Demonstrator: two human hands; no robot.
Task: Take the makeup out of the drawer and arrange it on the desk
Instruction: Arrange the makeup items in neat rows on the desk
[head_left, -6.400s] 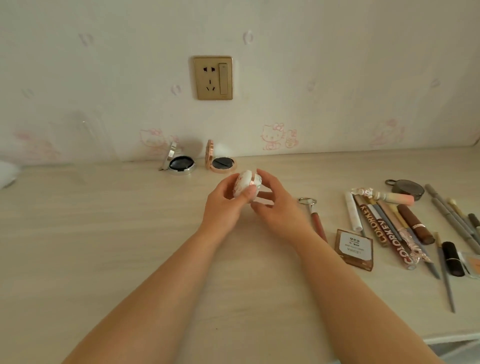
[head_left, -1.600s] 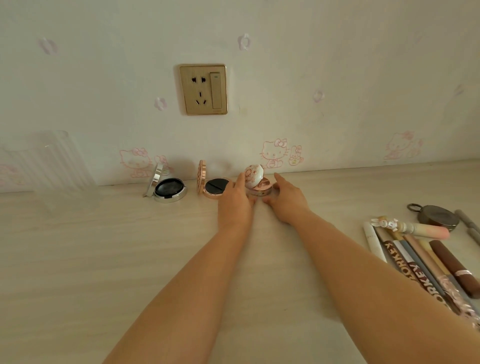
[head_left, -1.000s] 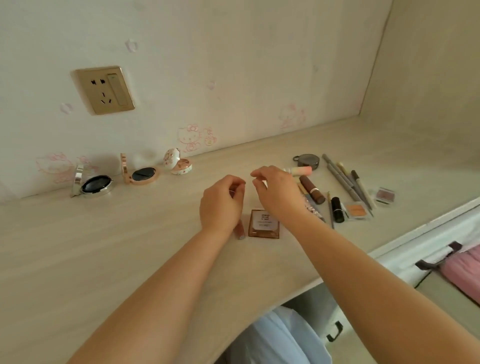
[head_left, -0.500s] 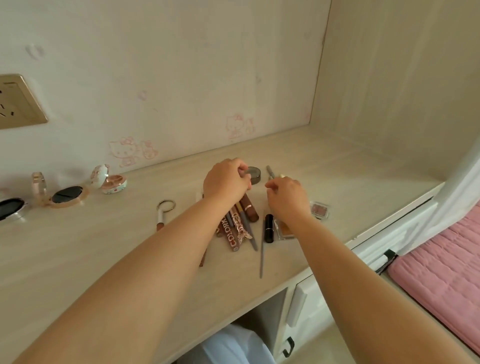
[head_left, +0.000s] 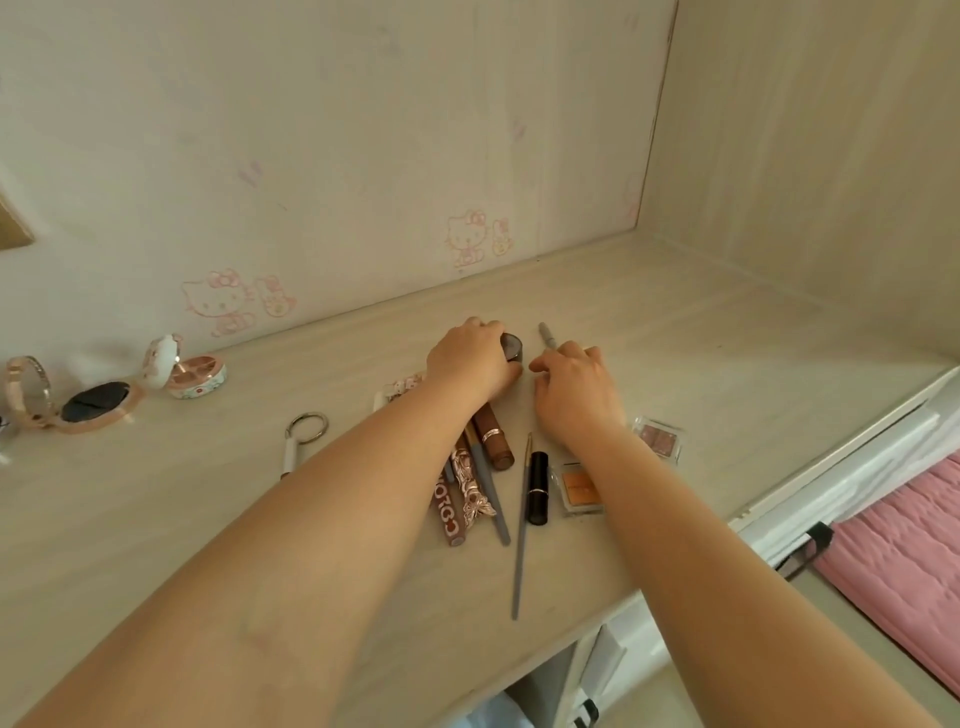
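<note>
My left hand is curled around a small round dark compact on the desk. Just right of it, my right hand lies knuckles up with bent fingers over some pencils, and a grey pencil pokes out beyond it. Whether the right hand grips anything is hidden. Under my arms lie a brown lipstick tube, a black lipstick, a lettered brown tube, an ornate rose-gold tube, a long thin grey tool, an orange palette and a pink palette.
At the left by the wall stand an open white patterned compact and an open rose-gold cushion compact. A key-ring tool lies between them and the pile. White drawers with a black handle and pink bedding are at the lower right.
The white compact was set open by the wall. Both hands then moved right to the pile, and my left hand closed on the round dark compact. The view turned right.
</note>
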